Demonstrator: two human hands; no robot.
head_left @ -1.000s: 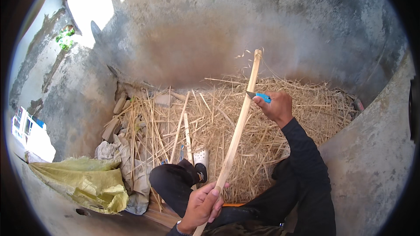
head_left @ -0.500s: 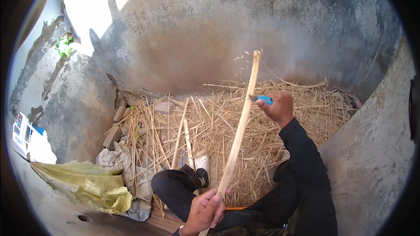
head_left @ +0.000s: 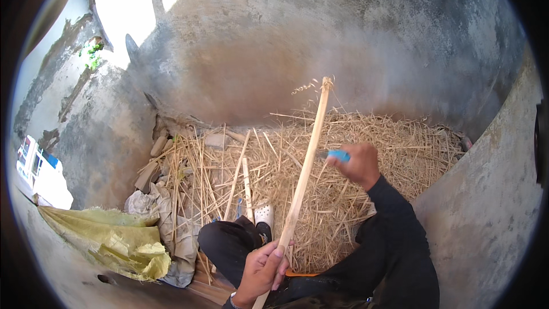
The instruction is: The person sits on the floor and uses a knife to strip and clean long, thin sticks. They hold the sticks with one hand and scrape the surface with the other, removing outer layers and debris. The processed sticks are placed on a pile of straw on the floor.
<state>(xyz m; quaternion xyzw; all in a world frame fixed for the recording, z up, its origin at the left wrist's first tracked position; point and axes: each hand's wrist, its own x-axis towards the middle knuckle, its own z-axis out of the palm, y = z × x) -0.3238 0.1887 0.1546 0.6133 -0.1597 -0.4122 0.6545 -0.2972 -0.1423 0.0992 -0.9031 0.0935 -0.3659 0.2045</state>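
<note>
Wood strip (head_left: 302, 183) over tangled shavings (head_left: 400, 151)

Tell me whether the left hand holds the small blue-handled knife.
No, the left hand grips the long pale wooden strip, and the right hand holds the knife.

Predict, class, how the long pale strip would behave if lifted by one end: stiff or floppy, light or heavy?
The strip is probably stiff: gripped low by the left hand, it reaches up nearly straight. It seems fairly light, since that one hand appears to support it. Its upper end may shed fibres, as curly shavings show there.
</note>
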